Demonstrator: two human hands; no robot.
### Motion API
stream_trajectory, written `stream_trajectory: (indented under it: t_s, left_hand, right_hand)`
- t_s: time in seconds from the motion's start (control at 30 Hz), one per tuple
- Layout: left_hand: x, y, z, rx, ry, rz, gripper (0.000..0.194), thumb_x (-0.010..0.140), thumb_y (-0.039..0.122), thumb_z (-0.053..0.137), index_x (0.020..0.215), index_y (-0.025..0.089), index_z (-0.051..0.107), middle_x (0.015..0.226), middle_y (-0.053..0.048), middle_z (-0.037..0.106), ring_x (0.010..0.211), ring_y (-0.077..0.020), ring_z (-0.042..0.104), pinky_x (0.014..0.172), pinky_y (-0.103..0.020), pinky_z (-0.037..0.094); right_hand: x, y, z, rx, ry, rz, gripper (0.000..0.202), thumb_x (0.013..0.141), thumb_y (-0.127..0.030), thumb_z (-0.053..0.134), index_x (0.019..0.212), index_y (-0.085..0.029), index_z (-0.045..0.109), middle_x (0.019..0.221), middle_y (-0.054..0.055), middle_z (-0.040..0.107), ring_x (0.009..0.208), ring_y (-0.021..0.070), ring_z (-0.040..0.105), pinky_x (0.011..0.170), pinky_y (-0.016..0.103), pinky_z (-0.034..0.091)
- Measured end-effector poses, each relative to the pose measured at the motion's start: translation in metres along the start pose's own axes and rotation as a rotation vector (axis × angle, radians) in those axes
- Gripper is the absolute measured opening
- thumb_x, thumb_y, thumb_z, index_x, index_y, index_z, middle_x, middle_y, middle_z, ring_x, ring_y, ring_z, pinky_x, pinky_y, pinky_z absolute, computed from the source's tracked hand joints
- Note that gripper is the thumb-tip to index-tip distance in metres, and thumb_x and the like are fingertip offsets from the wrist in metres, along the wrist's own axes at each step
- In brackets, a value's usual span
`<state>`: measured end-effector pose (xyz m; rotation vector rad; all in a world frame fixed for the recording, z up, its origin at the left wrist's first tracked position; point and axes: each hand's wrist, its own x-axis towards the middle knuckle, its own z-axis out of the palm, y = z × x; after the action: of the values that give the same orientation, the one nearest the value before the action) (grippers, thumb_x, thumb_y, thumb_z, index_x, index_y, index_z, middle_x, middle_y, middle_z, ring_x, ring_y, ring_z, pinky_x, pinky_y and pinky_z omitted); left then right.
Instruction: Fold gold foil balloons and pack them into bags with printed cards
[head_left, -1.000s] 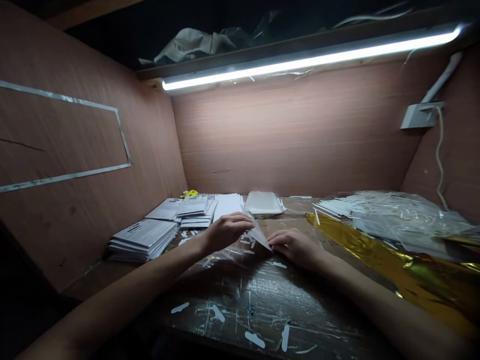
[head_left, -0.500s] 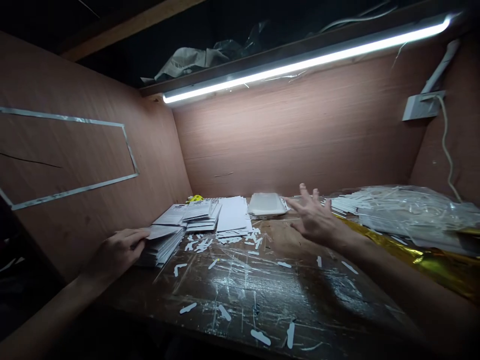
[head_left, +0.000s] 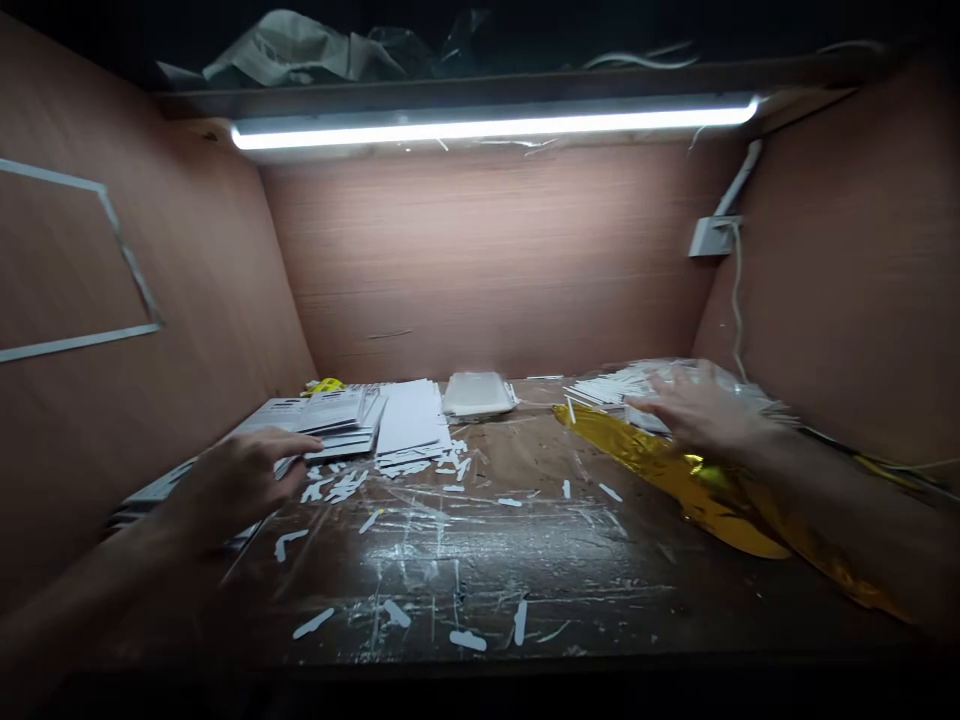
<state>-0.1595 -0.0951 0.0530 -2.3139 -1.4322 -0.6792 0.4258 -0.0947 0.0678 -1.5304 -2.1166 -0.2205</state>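
Note:
My left hand is over the printed cards at the left, its index finger stretched out and its thumb apart below. Under and behind it lies a stack of printed cards, partly hidden by the hand. Further in, more printed cards are piled beside a stack of blank white cards. My right hand, smeared by motion, reaches over a clear plastic bag and thin white strips at the right. Its fingers look spread, and I see nothing held in them.
Gold foil lies beneath my right forearm. A whitish plastic packet rests against the back wall. Small white paper offcuts are scattered over the scratched dark table. Wooden walls enclose three sides, with a tube light above.
The view has turned to the right and levelled. My right hand has moved right, from beside the whitish packet to over the plastic bag. My left hand has shifted along the card stacks.

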Motion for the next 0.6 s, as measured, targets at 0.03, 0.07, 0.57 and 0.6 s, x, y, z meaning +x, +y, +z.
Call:
stream_trajectory:
  t_s: [0.03,0.07,0.57,0.6]
  left_hand:
    - [0.01,0.015,0.004,-0.014,-0.006,0.077,0.032,0.089,0.033,0.056,0.108,0.021,0.079,0.112,-0.004,0.078,0.104,-0.0276,0.071,0.094,-0.038,0.053]
    - [0.02,0.03,0.008,-0.023,-0.015,0.142,0.032,0.09,0.033,0.055,0.109,0.022,0.078,0.113,-0.005,0.077,0.104,-0.0277,0.071,0.095,-0.039,0.053]
    - [0.063,0.138,0.093,-0.283,-0.13,0.551,0.028,0.096,0.025,0.052,0.112,0.023,0.075,0.106,-0.007,0.077,0.095,-0.0263,0.073,0.081,-0.043,0.06]
    - [0.062,0.137,0.097,-0.293,-0.123,0.551,0.028,0.096,0.026,0.052,0.112,0.023,0.075,0.106,-0.007,0.077,0.095,-0.0261,0.073,0.08,-0.044,0.06]
  right_hand:
    - [0.003,0.003,0.003,0.0,-0.023,0.009,0.027,0.094,-0.034,0.062,0.106,-0.019,0.08,0.118,0.012,0.076,0.11,0.024,0.071,0.096,0.035,0.056]
    - [0.004,0.005,0.005,0.002,-0.04,0.026,0.029,0.095,-0.033,0.06,0.115,-0.021,0.078,0.116,0.011,0.077,0.107,0.0239,0.072,0.094,0.035,0.056]
    - [-0.098,0.028,0.018,-0.117,-0.405,0.247,0.045,0.072,-0.022,0.074,0.117,-0.025,0.074,0.099,0.007,0.078,0.09,0.0262,0.072,0.072,0.028,0.05]
    - [-0.099,0.028,0.015,-0.116,-0.399,0.251,0.043,0.071,-0.019,0.073,0.113,-0.025,0.076,0.102,0.007,0.077,0.093,0.0263,0.072,0.075,0.028,0.05]
